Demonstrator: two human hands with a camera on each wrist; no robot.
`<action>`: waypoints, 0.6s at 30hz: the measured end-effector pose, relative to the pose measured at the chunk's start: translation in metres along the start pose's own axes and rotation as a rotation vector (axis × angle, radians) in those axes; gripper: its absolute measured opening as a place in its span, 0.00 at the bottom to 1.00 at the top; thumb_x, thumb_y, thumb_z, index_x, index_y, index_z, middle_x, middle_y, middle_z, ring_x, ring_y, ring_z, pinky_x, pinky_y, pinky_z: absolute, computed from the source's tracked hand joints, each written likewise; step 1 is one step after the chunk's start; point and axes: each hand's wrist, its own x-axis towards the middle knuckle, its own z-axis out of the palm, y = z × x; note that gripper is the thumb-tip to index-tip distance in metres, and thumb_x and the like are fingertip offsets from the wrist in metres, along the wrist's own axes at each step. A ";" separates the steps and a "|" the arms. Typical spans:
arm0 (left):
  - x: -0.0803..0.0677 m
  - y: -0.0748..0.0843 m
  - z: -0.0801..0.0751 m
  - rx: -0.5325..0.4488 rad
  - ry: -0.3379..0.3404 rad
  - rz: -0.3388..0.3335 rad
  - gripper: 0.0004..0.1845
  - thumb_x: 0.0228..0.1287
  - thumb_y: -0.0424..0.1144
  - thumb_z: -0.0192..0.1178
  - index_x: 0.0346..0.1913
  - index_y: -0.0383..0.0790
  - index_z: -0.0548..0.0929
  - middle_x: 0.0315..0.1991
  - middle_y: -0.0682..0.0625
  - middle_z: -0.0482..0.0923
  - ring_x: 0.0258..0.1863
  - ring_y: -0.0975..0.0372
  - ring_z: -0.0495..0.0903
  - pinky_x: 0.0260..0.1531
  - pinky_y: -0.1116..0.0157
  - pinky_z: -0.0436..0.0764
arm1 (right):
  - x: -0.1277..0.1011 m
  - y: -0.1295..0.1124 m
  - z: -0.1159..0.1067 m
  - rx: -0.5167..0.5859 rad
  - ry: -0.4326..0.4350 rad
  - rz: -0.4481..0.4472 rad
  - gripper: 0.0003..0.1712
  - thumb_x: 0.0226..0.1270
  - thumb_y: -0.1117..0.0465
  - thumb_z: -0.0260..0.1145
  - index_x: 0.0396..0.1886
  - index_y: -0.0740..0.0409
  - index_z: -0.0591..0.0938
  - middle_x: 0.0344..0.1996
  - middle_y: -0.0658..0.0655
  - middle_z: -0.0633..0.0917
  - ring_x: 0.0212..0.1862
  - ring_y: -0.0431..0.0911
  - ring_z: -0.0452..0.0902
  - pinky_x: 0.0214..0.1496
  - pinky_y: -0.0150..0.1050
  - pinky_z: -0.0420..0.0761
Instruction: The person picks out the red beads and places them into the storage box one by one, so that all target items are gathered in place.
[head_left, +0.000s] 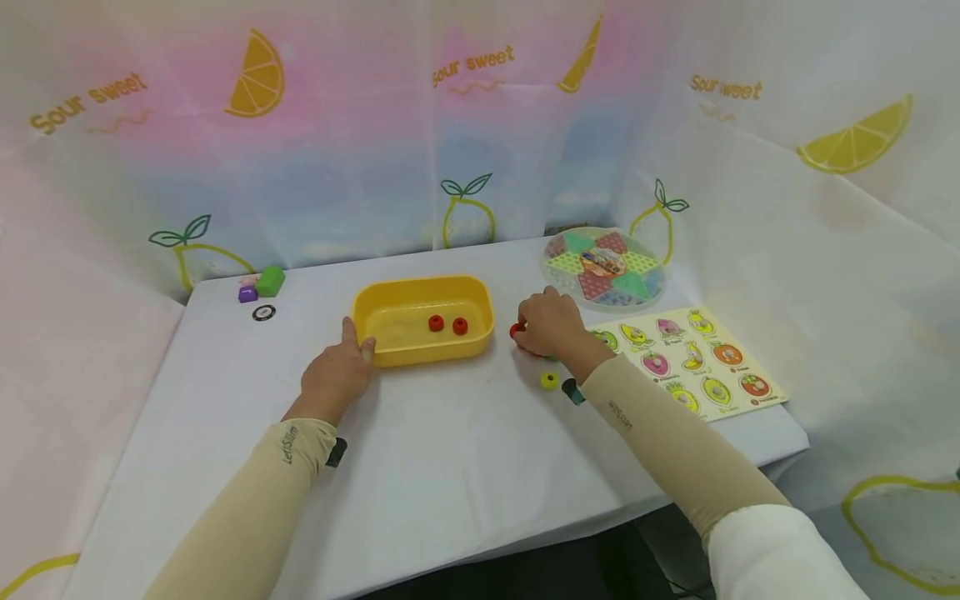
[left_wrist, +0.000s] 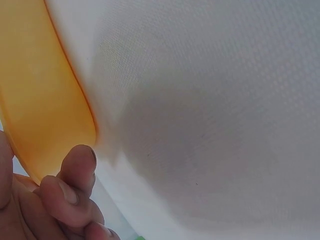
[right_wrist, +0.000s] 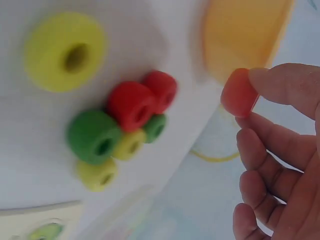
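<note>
lengthwise, the yellow tray (head_left: pixel 405 310) runs left to right.

In the head view, "Sour sweet" is on the curtain (head_left: pixel 345 150) at ten, twelve and two o'clock; "LetsSlim" marks the left sleeve (head_left: pixel 247 500) and right sleeve (head_left: pixel 667 450), eight and four o'clock.

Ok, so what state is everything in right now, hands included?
Yellow tray: right way up, two red beads inside
Left hand: touching the yellow tray
Right hand: pinching a red bead
Loose beads: seven, on the table
Fruit card: flat, face up, partly hidden by the right arm
Round case: lying flat; lid hard to tell
Green block: resting on the table
Black-and-white disc: lying flat
</note>
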 end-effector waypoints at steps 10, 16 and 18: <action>-0.001 -0.002 0.004 -0.003 0.033 0.008 0.40 0.86 0.57 0.27 0.84 0.34 0.30 0.61 0.23 0.78 0.52 0.39 0.83 0.51 0.43 0.81 | 0.039 -0.042 -0.028 0.006 -0.041 -0.037 0.17 0.73 0.43 0.67 0.48 0.49 0.87 0.45 0.51 0.84 0.52 0.53 0.69 0.56 0.47 0.75; -0.001 -0.002 0.003 0.001 0.049 0.013 0.40 0.86 0.56 0.28 0.84 0.33 0.32 0.56 0.25 0.81 0.46 0.42 0.84 0.48 0.45 0.82 | 0.065 -0.063 -0.026 0.046 -0.051 -0.027 0.14 0.73 0.45 0.67 0.45 0.49 0.85 0.41 0.49 0.83 0.50 0.51 0.70 0.56 0.47 0.74; -0.001 -0.003 0.003 0.006 0.053 0.009 0.40 0.86 0.56 0.29 0.84 0.33 0.32 0.54 0.26 0.82 0.44 0.44 0.84 0.46 0.46 0.82 | 0.071 -0.070 -0.023 0.062 -0.060 -0.020 0.13 0.74 0.46 0.67 0.44 0.50 0.85 0.41 0.49 0.83 0.51 0.51 0.70 0.57 0.47 0.74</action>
